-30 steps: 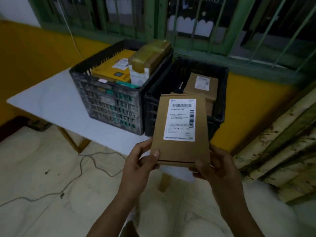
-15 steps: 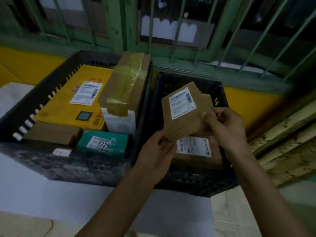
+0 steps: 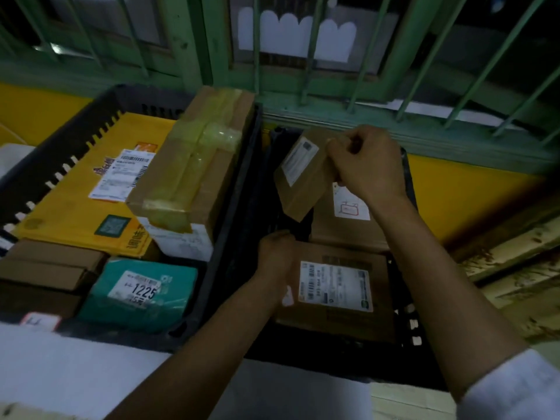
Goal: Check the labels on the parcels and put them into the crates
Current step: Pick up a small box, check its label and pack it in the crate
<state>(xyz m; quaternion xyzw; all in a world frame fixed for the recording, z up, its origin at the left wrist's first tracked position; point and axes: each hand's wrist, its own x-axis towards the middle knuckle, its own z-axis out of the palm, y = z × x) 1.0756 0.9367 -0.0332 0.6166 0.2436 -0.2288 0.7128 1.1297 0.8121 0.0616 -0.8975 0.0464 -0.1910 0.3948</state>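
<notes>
A white table (image 3: 75,374) stood against a yellow wall (image 3: 469,189) under green window bars (image 3: 306,74). On it sat a left crate (image 3: 236,192) and a right crate (image 3: 405,171), side by side. Over the right crate the right hand (image 3: 369,165) pinched a brown parcel (image 3: 306,183) by its far edge. The parcel was tilted, long axis far-to-near, near end dipping, label up and leftward. The left hand (image 3: 277,256) curled round the corner of a box (image 3: 333,286) inside that crate.

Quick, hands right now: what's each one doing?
Left hand: at the labelled box corner, fingers hidden; grip cannot be told.
Right hand: pinches the small parcel.
</notes>
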